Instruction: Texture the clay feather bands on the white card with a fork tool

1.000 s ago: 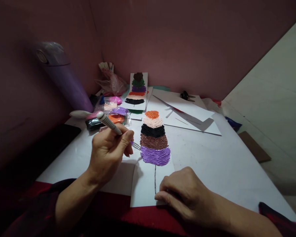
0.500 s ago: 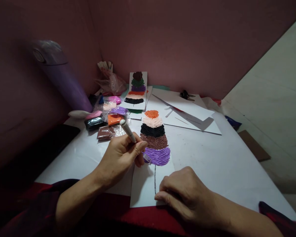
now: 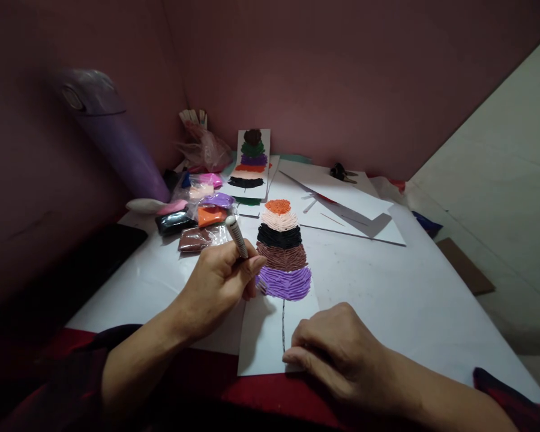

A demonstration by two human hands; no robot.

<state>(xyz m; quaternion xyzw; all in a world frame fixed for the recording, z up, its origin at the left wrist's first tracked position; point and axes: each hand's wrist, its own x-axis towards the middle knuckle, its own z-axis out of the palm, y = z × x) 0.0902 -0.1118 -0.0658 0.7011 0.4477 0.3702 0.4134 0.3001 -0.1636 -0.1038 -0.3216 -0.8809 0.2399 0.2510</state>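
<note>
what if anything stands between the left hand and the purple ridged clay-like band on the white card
Nothing visible does. The left hand holds a slim patterned-handled tool, its tip at the left end of the purple band. The right hand lies lower on the white card, below the band.

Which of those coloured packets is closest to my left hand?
The brown packet, just beyond your left hand; the orange packet, black packet and others lie farther away.
</note>
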